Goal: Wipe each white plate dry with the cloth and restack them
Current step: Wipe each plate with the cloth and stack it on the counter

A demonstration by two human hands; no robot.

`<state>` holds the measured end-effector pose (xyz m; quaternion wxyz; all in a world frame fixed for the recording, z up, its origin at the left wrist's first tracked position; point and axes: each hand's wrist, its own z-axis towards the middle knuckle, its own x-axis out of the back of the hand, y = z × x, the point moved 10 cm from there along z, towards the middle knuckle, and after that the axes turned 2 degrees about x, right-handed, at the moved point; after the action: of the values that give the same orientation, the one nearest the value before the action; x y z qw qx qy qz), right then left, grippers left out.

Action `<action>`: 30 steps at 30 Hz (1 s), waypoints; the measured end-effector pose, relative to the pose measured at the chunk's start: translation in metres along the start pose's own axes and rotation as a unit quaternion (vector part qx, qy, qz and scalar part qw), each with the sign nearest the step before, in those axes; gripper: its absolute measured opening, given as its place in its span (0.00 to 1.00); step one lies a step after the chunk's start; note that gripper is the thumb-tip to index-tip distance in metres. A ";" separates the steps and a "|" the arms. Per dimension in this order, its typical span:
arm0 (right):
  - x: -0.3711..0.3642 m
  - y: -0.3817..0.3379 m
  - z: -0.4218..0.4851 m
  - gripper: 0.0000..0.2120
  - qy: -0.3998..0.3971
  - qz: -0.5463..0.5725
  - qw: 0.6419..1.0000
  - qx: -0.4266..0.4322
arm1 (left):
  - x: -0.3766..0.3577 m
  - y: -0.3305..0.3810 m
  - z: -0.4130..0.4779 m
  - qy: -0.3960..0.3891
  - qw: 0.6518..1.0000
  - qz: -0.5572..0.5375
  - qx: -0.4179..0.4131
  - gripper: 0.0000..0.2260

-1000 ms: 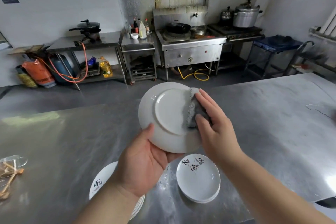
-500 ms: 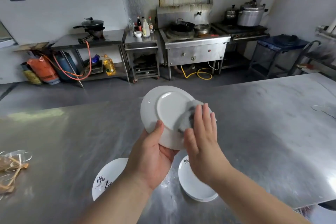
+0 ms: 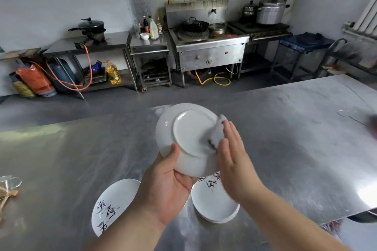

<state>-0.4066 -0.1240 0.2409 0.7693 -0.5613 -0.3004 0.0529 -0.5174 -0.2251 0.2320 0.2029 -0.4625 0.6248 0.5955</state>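
While the left hand [image 3: 169, 185] grips the lower rim of the round, glossy white plate [image 3: 189, 128], thumb on its underside, the plate tilts above the steel table's [image 3: 285, 138] near edge, underside toward the camera | right hand [image 3: 234, 161], fingers straight, presses the grey cloth [image 3: 217, 132] on its right side | beneath: inscribed left stack [image 3: 114, 204], right stack [image 3: 214, 204]

Soft daylight, glare on steel table [image 3: 306, 128] at right, wide-angle bending at edges, motion-blurred right hand [image 3: 234, 161]
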 end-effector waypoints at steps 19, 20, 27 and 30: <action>0.044 0.226 -0.040 0.16 -0.219 -0.005 0.925 -0.312 | 0.155 -0.095 0.041 0.151 0.755 0.603 0.206 0.22; 0.044 0.233 -0.040 0.20 -0.214 -0.009 0.924 -0.317 | 0.159 -0.103 0.042 0.168 0.775 0.565 0.227 0.29; 0.041 0.256 -0.027 0.16 -0.162 0.023 0.941 -0.296 | 0.174 -0.114 0.068 0.250 0.840 0.461 0.140 0.15; 0.031 0.268 -0.023 0.17 -0.154 -0.020 0.949 -0.275 | 0.184 -0.116 0.073 0.263 0.769 0.570 0.119 0.15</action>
<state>-0.3010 -0.0328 0.0092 0.5306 -0.7300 -0.4289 0.0390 -0.5342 -0.2032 0.0044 -0.2926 -0.1323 0.8683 0.3780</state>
